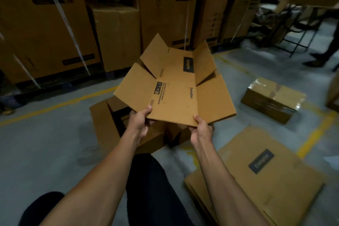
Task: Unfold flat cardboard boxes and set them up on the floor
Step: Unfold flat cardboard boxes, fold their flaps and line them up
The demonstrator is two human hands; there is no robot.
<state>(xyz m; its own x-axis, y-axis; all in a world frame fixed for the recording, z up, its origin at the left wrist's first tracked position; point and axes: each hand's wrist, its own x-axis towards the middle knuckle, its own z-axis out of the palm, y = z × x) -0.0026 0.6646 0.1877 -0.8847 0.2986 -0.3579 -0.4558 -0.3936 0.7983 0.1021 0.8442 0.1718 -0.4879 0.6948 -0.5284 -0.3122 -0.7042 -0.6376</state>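
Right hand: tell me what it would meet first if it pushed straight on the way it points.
The right hand already grips the near edge of the brown, partly unfolded cardboard box, so it meets that box at once. Beyond, probably the tall stacked brown cartons, though depth is unclear.

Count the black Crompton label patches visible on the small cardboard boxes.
2: one on the brown cardboard box held in the hands, one on the flat cardboard stack on the floor at right. Others may be hidden underneath.
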